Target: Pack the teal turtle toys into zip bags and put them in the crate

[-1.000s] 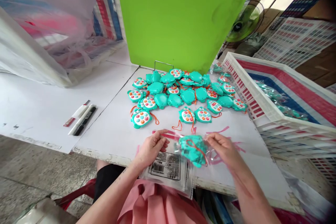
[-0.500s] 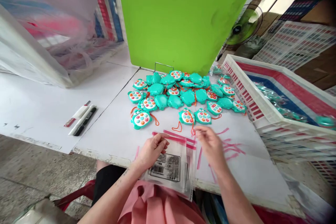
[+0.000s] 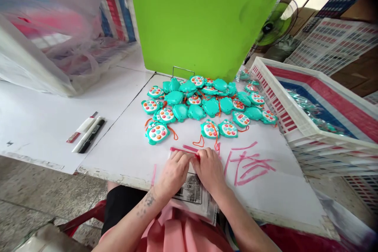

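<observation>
Clear plastic bags [image 3: 193,208] with a black printed label and a pink band along the top lie stacked at the table's front edge, partly over my lap. My left hand [image 3: 174,171] has its fingers closed at the pink top edge of the upper bag. My right hand [image 3: 210,170] pinches that same edge, its fingertips touching or nearly touching the left ones. Just beyond the hands lie two turquoise turtle-shaped toys [image 3: 210,130] with coloured buttons and orange cords. Behind them spreads a heap of similar toys [image 3: 211,107]. My fingers hide part of the pink band.
Several pens [image 3: 92,136] lie at the left. A green board [image 3: 206,19] stands behind the heap. On the right, a white plastic crate [image 3: 295,126] holds bagged toys. Pink lines [image 3: 251,165] mark the tabletop right of my hands. A fan [image 3: 270,27] stands at the back.
My right hand has moved left from beside the orange cord to the bag's top edge. My left hand has shifted slightly right, and both now meet at the pink band.
</observation>
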Available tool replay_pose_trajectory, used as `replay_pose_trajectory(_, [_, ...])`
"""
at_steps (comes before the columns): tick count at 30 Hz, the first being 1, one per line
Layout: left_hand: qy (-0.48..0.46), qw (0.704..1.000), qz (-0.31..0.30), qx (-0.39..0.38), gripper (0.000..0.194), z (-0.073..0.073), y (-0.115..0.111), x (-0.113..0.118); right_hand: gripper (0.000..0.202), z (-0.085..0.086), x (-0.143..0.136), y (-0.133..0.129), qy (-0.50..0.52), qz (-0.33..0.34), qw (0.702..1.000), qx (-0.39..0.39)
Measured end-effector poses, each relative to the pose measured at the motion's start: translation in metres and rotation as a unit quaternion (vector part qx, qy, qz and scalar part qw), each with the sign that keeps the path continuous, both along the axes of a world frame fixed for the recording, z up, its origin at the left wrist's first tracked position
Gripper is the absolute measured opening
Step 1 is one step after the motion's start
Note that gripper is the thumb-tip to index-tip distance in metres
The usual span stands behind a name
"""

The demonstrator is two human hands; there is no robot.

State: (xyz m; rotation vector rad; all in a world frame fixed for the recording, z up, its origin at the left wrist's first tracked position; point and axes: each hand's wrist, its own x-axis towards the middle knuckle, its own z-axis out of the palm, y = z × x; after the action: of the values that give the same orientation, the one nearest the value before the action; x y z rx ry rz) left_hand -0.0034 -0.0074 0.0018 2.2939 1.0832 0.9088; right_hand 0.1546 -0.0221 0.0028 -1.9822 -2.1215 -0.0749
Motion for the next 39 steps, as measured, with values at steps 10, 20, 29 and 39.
replay_pose_trajectory(10, [0.041,0.999,0.014,0.019,0.032,-0.012,0.005,0.003,0.019,-0.006,-0.001,-0.002,-0.008,0.023,0.999,0.033])
replay_pose_trajectory(20, [0.063,0.998,-0.012,0.023,0.036,-0.01,0.005,0.002,0.021,-0.007,0.003,-0.003,-0.02,0.073,0.997,0.03])
replay_pose_trajectory(29, [0.064,0.998,-0.011,0.013,0.037,-0.008,0.004,0.002,0.015,-0.003,0.007,-0.011,0.04,0.096,0.994,-0.011])
replay_pose_trajectory(39, [0.045,0.999,-0.013,0.0,0.03,0.003,0.003,0.003,0.009,0.006,0.004,-0.012,0.034,0.106,0.993,-0.034])
